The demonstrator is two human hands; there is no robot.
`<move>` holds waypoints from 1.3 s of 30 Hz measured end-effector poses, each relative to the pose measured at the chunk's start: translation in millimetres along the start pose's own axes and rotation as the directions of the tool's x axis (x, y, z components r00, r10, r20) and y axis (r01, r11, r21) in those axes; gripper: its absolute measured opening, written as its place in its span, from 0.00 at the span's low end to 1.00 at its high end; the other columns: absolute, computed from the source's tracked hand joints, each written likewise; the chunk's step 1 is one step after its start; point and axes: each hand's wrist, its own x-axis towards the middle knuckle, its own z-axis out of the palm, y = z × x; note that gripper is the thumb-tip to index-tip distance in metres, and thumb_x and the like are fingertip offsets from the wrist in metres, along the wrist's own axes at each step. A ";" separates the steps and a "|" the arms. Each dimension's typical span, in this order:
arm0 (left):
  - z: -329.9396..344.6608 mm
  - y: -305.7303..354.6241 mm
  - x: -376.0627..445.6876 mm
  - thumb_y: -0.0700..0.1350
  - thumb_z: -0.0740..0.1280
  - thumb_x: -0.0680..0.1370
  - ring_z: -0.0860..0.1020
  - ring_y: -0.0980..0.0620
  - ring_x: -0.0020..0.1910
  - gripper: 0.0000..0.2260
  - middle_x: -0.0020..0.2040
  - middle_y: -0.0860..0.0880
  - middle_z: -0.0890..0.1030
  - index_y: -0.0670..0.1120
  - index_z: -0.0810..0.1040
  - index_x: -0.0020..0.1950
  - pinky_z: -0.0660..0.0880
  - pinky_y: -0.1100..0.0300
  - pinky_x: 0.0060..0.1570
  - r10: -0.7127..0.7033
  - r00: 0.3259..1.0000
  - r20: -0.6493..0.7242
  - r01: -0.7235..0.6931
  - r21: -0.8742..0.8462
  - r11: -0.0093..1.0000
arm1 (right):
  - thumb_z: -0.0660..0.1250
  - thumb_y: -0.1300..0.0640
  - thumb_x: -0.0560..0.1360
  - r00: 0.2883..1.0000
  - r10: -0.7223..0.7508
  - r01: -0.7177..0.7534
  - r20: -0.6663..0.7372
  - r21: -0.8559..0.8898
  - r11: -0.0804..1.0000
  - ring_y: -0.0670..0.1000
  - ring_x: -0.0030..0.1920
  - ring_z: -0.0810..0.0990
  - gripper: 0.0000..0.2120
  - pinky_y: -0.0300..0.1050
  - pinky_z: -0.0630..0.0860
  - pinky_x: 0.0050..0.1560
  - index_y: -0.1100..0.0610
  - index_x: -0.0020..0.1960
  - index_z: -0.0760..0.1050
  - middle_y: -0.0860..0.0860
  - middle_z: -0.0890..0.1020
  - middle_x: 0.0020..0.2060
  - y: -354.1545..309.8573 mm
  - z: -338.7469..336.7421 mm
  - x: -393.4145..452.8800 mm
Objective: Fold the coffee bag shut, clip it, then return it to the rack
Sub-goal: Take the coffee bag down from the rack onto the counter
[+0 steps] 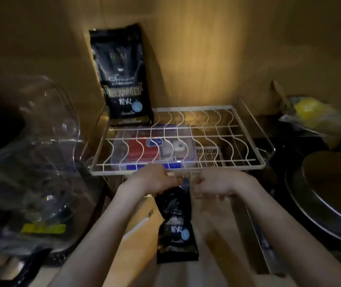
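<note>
A black coffee bag [175, 224] with a pale blue dot on its label stands on the wooden surface just in front of the white wire rack [177, 169]. My left hand [155, 180] pinches the crumpled top of this bag. Just to the right of the bag's top is my right hand [219, 183], with its fingers curled; what it holds is hidden, and no clip shows. A second, taller coffee bag [122, 75] of the same kind stands upright at the rack's back left corner against the wooden wall.
A clear lidded box [155, 150] with a red item lies under the rack. Clear plastic containers [41, 146] crowd the left. A dark round pan [326, 195] sits on the right, and a yellow thing in plastic wrap [310, 112] lies behind it.
</note>
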 end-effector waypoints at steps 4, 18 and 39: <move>44.1 -27.3 8.7 0.58 0.66 0.71 0.78 0.49 0.36 0.15 0.37 0.45 0.80 0.46 0.74 0.35 0.69 0.62 0.28 -0.057 0.986 0.157 0.069 -0.069 0.995 | 0.61 0.52 0.74 0.992 0.073 -0.077 0.102 0.034 0.996 0.52 0.34 0.77 0.08 0.42 0.73 0.31 0.52 0.37 0.71 0.51 0.76 0.33 19.5 48.4 21.6; 166.7 -86.0 20.2 0.62 0.73 0.59 0.70 0.44 0.65 0.50 0.70 0.42 0.68 0.43 0.53 0.72 0.68 0.55 0.59 -0.250 0.953 0.168 0.298 -0.653 0.697 | 0.75 0.51 0.65 0.974 0.129 -0.028 -0.185 0.470 0.882 0.54 0.49 0.80 0.19 0.53 0.77 0.53 0.60 0.52 0.77 0.55 0.83 0.48 93.1 179.0 78.0; 165.5 -104.3 4.6 0.51 0.79 0.54 0.67 0.51 0.66 0.47 0.65 0.51 0.69 0.50 0.60 0.68 0.65 0.64 0.57 -0.004 0.998 -0.070 -0.048 -0.728 0.684 | 0.66 0.68 0.70 0.825 0.208 0.160 -0.526 0.569 0.807 0.55 0.43 0.79 0.10 0.30 0.69 0.38 0.54 0.40 0.70 0.54 0.79 0.39 88.3 221.7 84.8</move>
